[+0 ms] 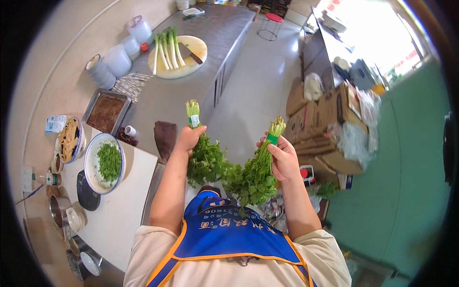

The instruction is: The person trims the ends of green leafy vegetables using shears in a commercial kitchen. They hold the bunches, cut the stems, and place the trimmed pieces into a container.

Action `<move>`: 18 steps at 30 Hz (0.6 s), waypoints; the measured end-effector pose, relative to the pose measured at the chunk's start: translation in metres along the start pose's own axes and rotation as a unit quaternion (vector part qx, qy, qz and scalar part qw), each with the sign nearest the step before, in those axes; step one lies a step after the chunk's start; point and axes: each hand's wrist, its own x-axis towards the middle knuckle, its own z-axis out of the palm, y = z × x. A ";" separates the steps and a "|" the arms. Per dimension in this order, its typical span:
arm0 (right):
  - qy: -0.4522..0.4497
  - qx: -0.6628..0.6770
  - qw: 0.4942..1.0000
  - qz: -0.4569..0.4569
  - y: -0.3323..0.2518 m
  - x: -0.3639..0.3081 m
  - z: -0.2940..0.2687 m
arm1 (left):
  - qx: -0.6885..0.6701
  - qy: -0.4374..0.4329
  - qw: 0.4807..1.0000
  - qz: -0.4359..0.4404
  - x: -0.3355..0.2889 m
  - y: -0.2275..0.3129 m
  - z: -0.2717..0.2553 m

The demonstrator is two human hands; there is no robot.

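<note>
My left hand (pixel 190 137) is closed round a bunch of cilantro (pixel 205 160), just below the pale band on its stems. In my right hand (pixel 283 158) is a second bunch of cilantro (pixel 253 177), gripped near the green tape that binds its stems. Both bunches are held in front of my blue apron (pixel 239 234), stem ends pointing away and leaves hanging toward me. The leaves of the two bunches meet in the middle. Neither bunch rests on a table.
Far left, a metal counter (pixel 184 91) carries a round cutting board (pixel 201 45) with leeks (pixel 167 48) and a cleaver (pixel 191 55). A bowl of chopped greens (pixel 91 165) stands on the white table (pixel 129 191). Cardboard boxes (pixel 315 117) are stacked at right.
</note>
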 end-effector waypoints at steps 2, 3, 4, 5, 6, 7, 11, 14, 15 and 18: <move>-0.025 -0.005 1.000 0.000 0.004 0.054 -0.007 | 0.012 0.060 0.998 -0.007 0.057 -0.007 -0.003; -0.029 -0.020 0.999 0.010 0.004 0.088 -0.007 | 0.034 0.094 0.995 -0.011 0.089 -0.007 -0.005; -0.034 -0.031 0.999 0.017 0.004 0.118 -0.009 | 0.055 0.111 0.992 -0.020 0.119 -0.007 -0.008; -0.049 -0.036 0.998 0.019 0.005 0.149 -0.011 | 0.058 0.124 0.990 -0.036 0.150 -0.007 -0.010; -0.035 -0.068 0.997 0.025 0.005 0.179 -0.011 | 0.046 0.135 0.989 -0.043 0.179 -0.005 -0.013; -0.032 -0.095 0.995 0.023 0.004 0.209 -0.011 | 0.058 0.149 0.986 -0.045 0.209 -0.002 -0.015; -0.010 -0.200 0.980 0.005 -0.010 0.314 -0.012 | 0.160 0.215 0.963 -0.025 0.300 0.008 -0.037; 0.004 -0.276 0.961 0.009 -0.026 0.379 -0.016 | 0.266 0.234 0.934 -0.039 0.345 0.021 -0.074; 0.010 -0.302 0.953 0.011 -0.029 0.402 -0.015 | 0.272 0.236 0.932 -0.044 0.357 0.026 -0.087; -0.004 -0.423 0.906 0.032 -0.035 0.470 -0.019 | 0.299 0.252 0.918 -0.062 0.378 0.031 -0.116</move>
